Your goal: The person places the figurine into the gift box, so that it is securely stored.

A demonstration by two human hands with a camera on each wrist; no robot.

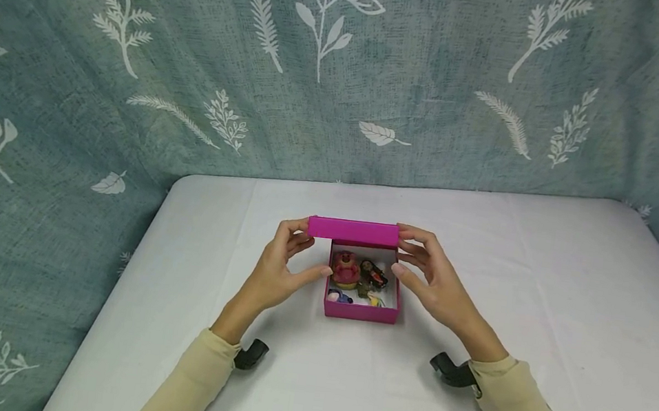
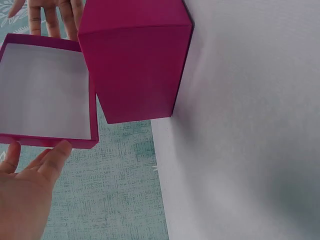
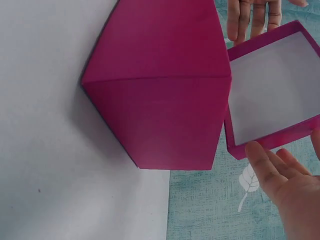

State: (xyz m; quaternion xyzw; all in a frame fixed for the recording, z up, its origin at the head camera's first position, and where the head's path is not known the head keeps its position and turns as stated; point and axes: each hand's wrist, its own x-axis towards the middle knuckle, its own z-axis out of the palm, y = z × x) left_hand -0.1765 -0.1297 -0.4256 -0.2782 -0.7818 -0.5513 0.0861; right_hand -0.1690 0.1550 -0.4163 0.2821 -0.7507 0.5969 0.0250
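Note:
A magenta box stands upright on the table with its top uncovered. Inside lie several small toy figures: a pink bear-like one, a dark-haired one, a blue one and a partly yellow one. Raised over the box's far side is its lid, white inside as the wrist views show. My left hand holds the lid's left end with its fingertips, thumb near the box's left rim. Opposite, my right hand holds the right end, thumb close to the right rim.
A white cloth covers the table. Behind it hangs a green-blue curtain with white leaf prints. Black wrist mounts stick out from both beige sleeves.

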